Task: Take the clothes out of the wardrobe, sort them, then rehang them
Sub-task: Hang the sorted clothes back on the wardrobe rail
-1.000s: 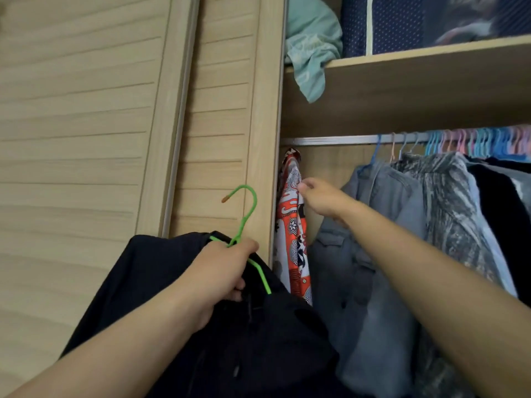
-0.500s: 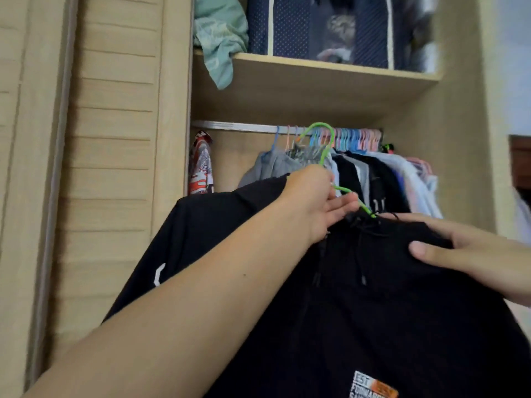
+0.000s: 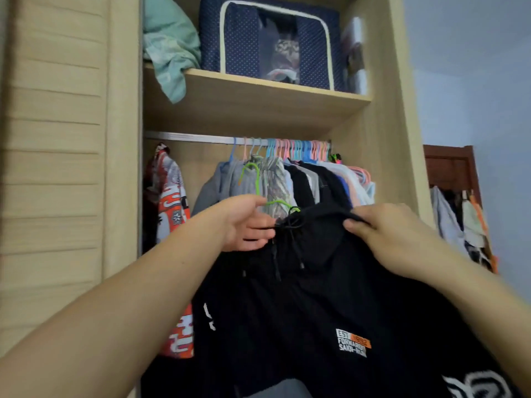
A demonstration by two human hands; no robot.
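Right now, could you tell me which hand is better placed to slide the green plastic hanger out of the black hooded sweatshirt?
The left hand, probably: it is at the green plastic hanger. The right hand pinches the black hooded sweatshirt at its shoulder.

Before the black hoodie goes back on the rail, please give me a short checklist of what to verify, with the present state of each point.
1. Left hand holds the green hanger: ok, at the hanger's neck.
2. Right hand has a grip on the black hoodie: ok, it pinches the shoulder fabric.
3. Hanger seated in both shoulders: cannot tell, the far end is hidden in the cloth.
4. Hook free: ok, it stands upright, below the rail.
5. Free space on the rail: ok, a bare stretch at the left end.
6. Drawstrings free: cannot tell, bunched at the neck.
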